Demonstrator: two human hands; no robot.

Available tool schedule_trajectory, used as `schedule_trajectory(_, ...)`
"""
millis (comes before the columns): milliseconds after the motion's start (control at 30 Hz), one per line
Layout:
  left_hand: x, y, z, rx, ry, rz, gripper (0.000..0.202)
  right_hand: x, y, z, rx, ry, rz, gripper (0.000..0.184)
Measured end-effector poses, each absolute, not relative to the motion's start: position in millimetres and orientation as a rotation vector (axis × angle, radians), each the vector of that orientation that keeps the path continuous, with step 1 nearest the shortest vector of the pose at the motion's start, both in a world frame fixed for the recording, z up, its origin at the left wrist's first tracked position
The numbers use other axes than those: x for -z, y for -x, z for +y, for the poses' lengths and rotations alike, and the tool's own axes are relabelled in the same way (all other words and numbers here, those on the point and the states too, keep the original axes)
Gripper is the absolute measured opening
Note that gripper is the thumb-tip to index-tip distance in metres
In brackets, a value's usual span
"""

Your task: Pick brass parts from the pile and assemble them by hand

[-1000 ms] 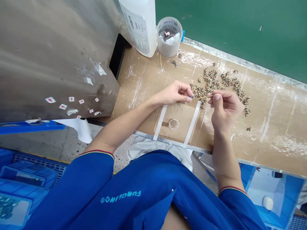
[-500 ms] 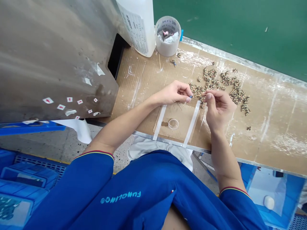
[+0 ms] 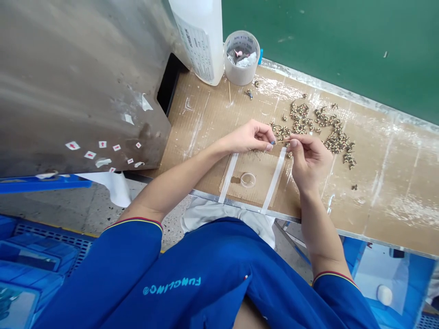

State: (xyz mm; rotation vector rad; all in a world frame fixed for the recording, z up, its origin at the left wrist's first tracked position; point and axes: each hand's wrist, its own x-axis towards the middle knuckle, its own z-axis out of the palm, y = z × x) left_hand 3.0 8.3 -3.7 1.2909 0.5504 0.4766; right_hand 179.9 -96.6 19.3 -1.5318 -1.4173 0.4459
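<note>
My left hand (image 3: 252, 137) is closed in a pinch on a small blue-tipped part (image 3: 273, 142); most of it is hidden by the fingertips. Between thumb and forefinger, my right hand (image 3: 311, 160) grips a thin wooden toothpick (image 3: 283, 140), whose far end meets or nearly meets that part. Just beyond both hands lies a scattered pile of small brass-and-dark metal parts (image 3: 302, 121). Nearer my body, a small clear round dish (image 3: 248, 179) sits on a cardboard patch (image 3: 262, 169) edged by two white tape strips.
A tape-roll cup (image 3: 240, 75) holding scraps stands at the back, beside a white plastic bottle (image 3: 206, 45). Another thin stick (image 3: 229, 92) lies before it. A metal panel (image 3: 103, 91) with arrow stickers bounds the left. Blue bins (image 3: 30, 288) are below.
The right hand has shifted slightly left and tilted, bringing more of the toothpick into sight near the blue-tipped part. The left hand keeps its pinch. The whole view has moved slightly.
</note>
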Motion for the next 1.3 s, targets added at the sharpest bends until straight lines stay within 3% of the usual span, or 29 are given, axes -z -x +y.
schedule_trajectory(933,12.9,-4.5,8.3,-0.514,-1.383,0.471,0.014,-22.4,-180.5,-97.6,-0.124,1.355,-1.784,0.023)
schedule_trajectory(1133,8.3,-3.5,8.6,-0.5,-1.372,0.489,0.018,-24.0,-183.7,-97.8,-0.251,1.329,-1.639,0.017)
schedule_trajectory(1300,8.6,-4.4,8.8,-0.494,-1.39,0.498,0.019,-41.8,-193.7,-104.5,-0.701,1.182,-1.53,0.01)
